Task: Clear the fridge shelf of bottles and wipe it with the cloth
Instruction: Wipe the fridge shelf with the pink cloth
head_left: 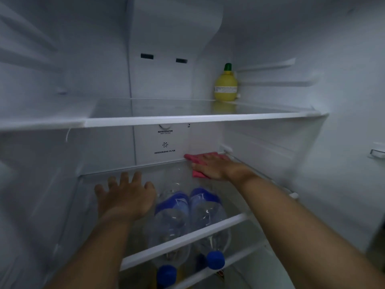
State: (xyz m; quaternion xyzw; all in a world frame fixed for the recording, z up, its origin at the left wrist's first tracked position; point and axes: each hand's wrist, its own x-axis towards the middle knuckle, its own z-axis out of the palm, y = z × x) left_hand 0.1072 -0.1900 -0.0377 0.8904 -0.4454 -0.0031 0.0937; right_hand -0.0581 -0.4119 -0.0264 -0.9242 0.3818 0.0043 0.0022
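My right hand [216, 166] lies flat on a pink cloth [196, 174] and presses it onto the glass fridge shelf [183, 241] at the back right corner. On the left half of the same shelf rests my left hand [125, 197], palm down with fingers spread and nothing in it. Two clear water bottles with blue labels and blue caps, one on the left [173, 215] and one on the right [206, 207], lie on their sides under the glass, caps toward me. No bottle stands on top of this shelf.
A yellow lemon-shaped bottle [226, 84] with a green cap stands at the back right of the upper glass shelf [187, 118]. The white back panel [165, 142] carries the temperature control and filter labels. Ribbed fridge walls close in on both sides.
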